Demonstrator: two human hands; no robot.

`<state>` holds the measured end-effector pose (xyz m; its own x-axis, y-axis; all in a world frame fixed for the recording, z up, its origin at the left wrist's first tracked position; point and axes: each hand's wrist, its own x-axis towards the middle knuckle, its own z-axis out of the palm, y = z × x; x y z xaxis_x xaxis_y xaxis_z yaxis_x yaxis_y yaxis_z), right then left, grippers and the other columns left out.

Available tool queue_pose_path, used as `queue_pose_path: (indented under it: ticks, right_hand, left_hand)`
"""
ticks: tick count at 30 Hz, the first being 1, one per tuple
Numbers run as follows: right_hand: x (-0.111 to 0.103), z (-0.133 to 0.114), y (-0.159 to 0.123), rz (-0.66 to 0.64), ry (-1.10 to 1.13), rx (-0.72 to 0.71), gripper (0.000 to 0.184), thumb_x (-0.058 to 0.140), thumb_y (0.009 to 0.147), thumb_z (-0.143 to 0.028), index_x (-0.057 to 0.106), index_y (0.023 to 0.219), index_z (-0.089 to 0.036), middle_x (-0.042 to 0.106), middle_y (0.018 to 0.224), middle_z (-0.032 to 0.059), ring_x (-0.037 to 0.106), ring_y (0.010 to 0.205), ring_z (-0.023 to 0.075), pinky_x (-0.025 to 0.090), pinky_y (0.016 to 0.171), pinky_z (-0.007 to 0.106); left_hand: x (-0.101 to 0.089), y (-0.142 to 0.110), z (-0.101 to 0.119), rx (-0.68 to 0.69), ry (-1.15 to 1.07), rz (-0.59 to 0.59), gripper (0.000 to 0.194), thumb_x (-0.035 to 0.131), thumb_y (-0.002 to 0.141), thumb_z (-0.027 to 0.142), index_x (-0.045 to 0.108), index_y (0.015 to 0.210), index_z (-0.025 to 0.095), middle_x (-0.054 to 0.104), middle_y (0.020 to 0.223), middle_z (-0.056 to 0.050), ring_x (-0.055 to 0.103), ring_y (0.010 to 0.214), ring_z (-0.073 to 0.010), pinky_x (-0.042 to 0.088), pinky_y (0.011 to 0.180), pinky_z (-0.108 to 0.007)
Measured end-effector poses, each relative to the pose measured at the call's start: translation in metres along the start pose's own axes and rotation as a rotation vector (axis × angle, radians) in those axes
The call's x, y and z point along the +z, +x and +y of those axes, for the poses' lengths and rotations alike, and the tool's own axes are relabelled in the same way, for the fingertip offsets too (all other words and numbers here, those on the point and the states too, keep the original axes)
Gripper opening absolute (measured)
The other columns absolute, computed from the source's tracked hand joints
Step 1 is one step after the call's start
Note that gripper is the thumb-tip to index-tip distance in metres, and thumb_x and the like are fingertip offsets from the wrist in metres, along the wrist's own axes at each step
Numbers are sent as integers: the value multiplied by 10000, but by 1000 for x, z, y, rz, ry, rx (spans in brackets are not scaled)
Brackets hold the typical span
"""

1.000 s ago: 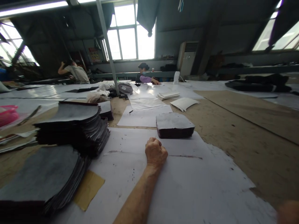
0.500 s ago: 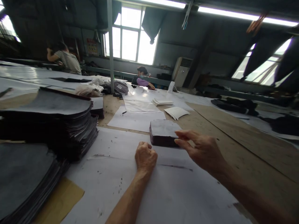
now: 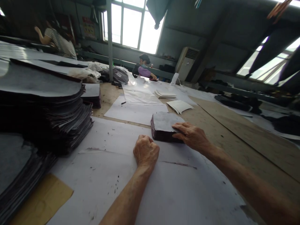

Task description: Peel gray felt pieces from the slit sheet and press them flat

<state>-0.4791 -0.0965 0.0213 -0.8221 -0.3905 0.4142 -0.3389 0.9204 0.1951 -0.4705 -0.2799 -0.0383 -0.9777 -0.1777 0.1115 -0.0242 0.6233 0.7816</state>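
A small block-shaped stack of cut fabric pieces (image 3: pixel 165 122), dark at the sides with a pale grey top, lies on white paper (image 3: pixel 112 175) in front of me. My right hand (image 3: pixel 191 135) grips its near right corner, fingers over the top and thumb against the front side. Closer to me, just left of and below that stack, my left hand (image 3: pixel 145 151) rests on the paper as a closed fist. Whatever it may hold is hidden inside the curled fingers.
Tall stacks of dark fabric pieces (image 3: pixel 47 109) rise at the left, with brown card (image 3: pixel 44 200) below them. Pale curved sheets (image 3: pixel 180 106) lie beyond the small stack. A metal post (image 3: pixel 110 43) stands behind plastic bags (image 3: pixel 86 75). Two people work farther back.
My right hand has come down onto the small stack's corner, from just above it before. My left fist stays on the paper. The view has tilted downward slightly.
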Motion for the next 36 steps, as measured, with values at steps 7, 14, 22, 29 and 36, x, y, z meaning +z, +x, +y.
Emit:
queue_pose_path:
  ticks: [7,14,22,29,36]
  right_hand:
    - [1,-2,1,-4,-61,5,229,569,821,-323,639,1020,-232,668,1067,22,613,956,173,478,724,264]
    - [-1,3,7,-23,-91,-36,206,492,864,-283,642,975,-196,685,1009,37,619,927,175,456,711,256]
    - [5,7,10,1,-145,-7,234,449,881,-308,622,952,-165,692,927,69,637,866,204,439,643,271]
    - [0,2,11,-36,-185,-99,296,403,894,-249,543,1094,-81,673,972,121,634,855,190,465,669,267]
    - [1,-11,18,-112,-251,-119,184,511,863,-231,575,998,-125,633,902,42,604,795,140,501,659,294]
  left_hand:
    - [1,0,-2,20,5,-3,180,483,668,125,630,603,205,634,816,-24,586,733,-169,373,609,-274]
    - [4,0,-3,30,16,4,179,484,675,130,628,600,205,630,800,-22,582,723,-164,367,601,-274]
    - [4,0,-3,33,11,5,183,480,670,124,622,592,207,621,785,-16,578,721,-161,376,617,-270]
    - [5,0,-3,46,-2,11,179,477,671,125,609,580,204,617,776,-19,576,726,-164,378,632,-274]
    - [6,0,-5,54,-17,8,181,469,685,120,599,593,207,610,782,-17,575,745,-166,386,657,-275]
